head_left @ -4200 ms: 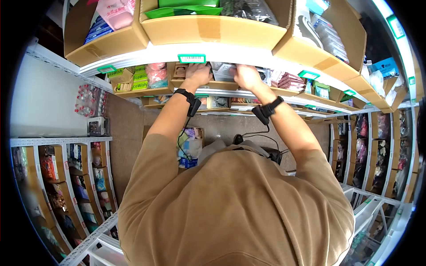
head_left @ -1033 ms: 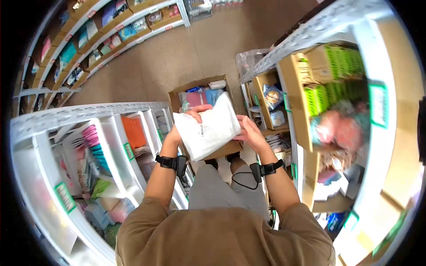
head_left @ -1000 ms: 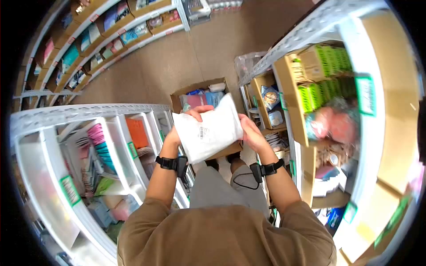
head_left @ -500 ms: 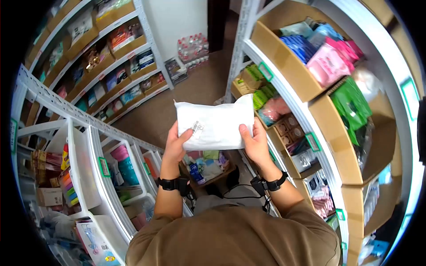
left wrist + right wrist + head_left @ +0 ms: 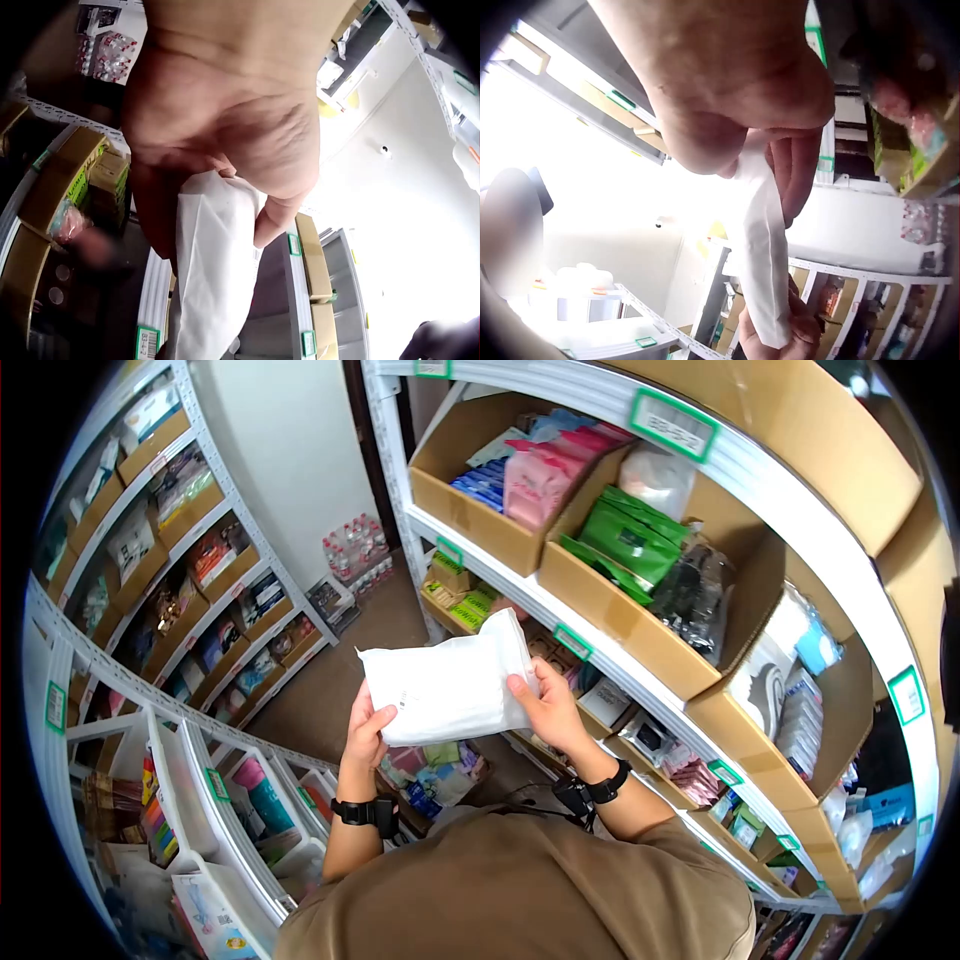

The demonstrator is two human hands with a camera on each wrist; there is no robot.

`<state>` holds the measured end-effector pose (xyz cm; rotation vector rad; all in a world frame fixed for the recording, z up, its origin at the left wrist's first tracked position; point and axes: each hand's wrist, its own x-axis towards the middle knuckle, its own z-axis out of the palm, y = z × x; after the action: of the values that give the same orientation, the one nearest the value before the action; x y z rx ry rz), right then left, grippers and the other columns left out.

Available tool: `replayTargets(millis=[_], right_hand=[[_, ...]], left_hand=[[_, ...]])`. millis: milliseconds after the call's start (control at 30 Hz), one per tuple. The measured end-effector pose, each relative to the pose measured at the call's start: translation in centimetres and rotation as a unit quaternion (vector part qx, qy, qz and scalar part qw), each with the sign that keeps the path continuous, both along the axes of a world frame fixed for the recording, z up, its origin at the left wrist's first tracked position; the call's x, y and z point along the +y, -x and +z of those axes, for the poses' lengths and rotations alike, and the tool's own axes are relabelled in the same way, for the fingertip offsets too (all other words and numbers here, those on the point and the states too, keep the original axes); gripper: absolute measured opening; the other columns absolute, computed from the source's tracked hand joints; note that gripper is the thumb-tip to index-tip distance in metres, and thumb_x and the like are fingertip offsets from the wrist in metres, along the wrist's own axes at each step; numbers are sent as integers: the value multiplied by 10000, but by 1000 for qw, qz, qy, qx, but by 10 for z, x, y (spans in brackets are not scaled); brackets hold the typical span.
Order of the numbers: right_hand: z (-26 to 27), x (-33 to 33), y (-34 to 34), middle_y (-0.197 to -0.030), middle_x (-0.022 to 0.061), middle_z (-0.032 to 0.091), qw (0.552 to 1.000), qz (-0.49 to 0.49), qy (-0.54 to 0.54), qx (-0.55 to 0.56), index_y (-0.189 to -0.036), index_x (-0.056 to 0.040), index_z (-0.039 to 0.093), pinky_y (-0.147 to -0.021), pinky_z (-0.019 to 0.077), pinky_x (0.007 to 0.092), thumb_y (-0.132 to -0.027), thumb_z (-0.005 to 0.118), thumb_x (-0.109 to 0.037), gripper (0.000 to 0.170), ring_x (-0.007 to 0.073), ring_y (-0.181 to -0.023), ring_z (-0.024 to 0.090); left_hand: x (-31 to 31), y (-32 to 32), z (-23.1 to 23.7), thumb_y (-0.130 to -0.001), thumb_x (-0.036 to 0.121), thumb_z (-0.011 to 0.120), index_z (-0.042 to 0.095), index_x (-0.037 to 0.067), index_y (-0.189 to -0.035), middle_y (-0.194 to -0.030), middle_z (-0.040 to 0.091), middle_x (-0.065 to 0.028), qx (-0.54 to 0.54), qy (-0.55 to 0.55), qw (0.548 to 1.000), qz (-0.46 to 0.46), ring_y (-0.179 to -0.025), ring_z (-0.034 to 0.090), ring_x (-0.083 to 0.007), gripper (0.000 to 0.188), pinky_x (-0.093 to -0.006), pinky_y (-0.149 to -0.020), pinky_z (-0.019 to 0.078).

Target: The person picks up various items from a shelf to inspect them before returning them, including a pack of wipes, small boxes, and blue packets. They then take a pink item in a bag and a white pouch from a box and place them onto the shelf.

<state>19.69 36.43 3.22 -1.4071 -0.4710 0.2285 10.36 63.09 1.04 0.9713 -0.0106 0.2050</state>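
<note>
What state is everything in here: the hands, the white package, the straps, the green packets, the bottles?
Left hand: gripping the package's left end
Right hand: gripping its right end
White package: held up, creased
Wrist straps: fastened
Green packets: boxed, open-topped
Bottles: grouped by the wall

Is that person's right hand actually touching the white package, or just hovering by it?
Touching: the head view shows the right hand gripping the end of the white package, thumb on top.

Stockroom; metal shelving; cardboard bins of packaged goods; green-framed barcode labels.
</note>
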Motion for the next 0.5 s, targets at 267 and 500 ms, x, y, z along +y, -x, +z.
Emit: replayTargets(millis=[267, 500], right_hand=[[15, -105, 21, -937, 5, 644, 993, -35, -104, 44, -967, -51, 537, -738, 464, 223, -995, 599, -155, 125, 39, -830, 565], [14, -155, 48, -825, -34, 602, 977, -183, -103, -17, -861, -70, 539, -652, 400, 208, -967, 635, -119, 152, 21, -732, 494]], left_hand=[[-65, -53, 1, -728, 82, 762, 388, -17, -1395, -1308, 566, -144, -55, -35, 992, -112, -1227, 549, -253, 771, -366, -1056, 408], [-106, -93, 0, -704, 89, 758, 441, -32, -1307, -1244, 596, -153, -56, -17, 966, -254, -1167, 580, -253, 692, -355, -1038, 417]])
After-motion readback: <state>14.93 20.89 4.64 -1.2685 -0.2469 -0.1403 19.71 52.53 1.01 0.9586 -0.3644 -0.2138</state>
